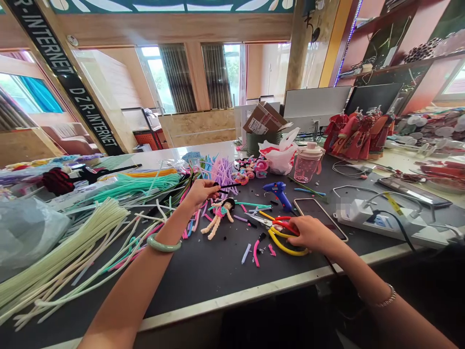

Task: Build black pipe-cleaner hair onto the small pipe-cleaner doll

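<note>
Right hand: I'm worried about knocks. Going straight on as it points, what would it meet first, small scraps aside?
Past the red-and-yellow-handled metal hand tool at the right hand's fingers, probably the small cream-limbed doll in pink and teal; hand height is unclear.

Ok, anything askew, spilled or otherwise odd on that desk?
Loose offcuts lie scattered near the doll, so that patch looks untidy. Farther back, a cardboard box tilts at the top of a green bin instead of sitting level.
</note>
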A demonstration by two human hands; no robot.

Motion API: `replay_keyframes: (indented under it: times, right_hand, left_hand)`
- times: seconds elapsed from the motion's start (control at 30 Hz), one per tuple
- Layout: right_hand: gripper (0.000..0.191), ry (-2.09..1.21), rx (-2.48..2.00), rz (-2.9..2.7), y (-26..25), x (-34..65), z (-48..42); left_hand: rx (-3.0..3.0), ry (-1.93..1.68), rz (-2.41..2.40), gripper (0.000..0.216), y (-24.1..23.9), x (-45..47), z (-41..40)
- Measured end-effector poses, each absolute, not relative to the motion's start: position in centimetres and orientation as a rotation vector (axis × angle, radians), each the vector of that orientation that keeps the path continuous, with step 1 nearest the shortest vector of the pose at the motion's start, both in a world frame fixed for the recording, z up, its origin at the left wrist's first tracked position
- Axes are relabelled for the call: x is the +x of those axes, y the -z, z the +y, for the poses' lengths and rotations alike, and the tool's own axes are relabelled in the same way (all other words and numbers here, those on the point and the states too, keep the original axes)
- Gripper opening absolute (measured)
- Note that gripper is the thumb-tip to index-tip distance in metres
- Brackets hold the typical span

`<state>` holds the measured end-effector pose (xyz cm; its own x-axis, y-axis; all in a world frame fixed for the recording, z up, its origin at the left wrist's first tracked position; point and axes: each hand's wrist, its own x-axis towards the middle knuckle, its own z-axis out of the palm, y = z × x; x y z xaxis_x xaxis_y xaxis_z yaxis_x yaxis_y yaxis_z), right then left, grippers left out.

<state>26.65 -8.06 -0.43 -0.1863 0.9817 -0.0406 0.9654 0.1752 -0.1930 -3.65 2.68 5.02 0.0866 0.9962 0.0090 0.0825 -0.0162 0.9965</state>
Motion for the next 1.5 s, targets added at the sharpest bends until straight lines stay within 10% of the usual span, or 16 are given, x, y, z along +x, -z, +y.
replay_keyframes:
  times: [1.5]
  right_hand:
    - [0.059,-0.983,-1.519,-1.607,-0.1,20.7,-8.7]
  left_hand:
    - [1.103,-1.268,0.95,0.026,-4.0,0.9,-0.4]
